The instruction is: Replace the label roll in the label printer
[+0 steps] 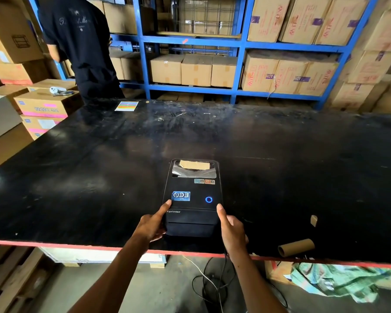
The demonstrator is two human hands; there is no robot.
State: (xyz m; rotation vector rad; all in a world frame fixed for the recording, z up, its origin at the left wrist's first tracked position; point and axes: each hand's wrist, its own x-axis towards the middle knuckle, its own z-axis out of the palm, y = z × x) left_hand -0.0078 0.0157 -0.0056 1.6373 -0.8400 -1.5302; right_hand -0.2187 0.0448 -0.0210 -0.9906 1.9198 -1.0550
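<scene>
Warehouse room: blue steel shelving (239, 44) is running along the back wall, loaded with brown cartons (195, 70), more cartons stacking up at the left and right sides. A person in dark clothes (81, 41) is standing at the table's far left corner, facing the shelves.

Big black table (280, 154) is filling most of the view, top scuffed and dusty, red strip running along the near edge. Concrete floor is showing below, with loose cables (210, 283) and a crumpled green sack (334, 281) lying there.

Label printer (191, 188) is sitting close to the near edge, about mid-width, lid closed, blue ring light glowing, clear window on top showing brown cardboard-coloured material inside.

Left hand (152, 224) is gripping the printer's left front side, thumb lying on top. Right hand (231, 229) is clasping the right front side, thumb up along the edge.

Empty cardboard core tube (296, 247) is lying right of the printer at the near edge, apart from it. Striped colour card (127, 105) is lying near the far left corner. Small cardboard scrap (313, 220) is standing right of the printer, beyond the tube.
</scene>
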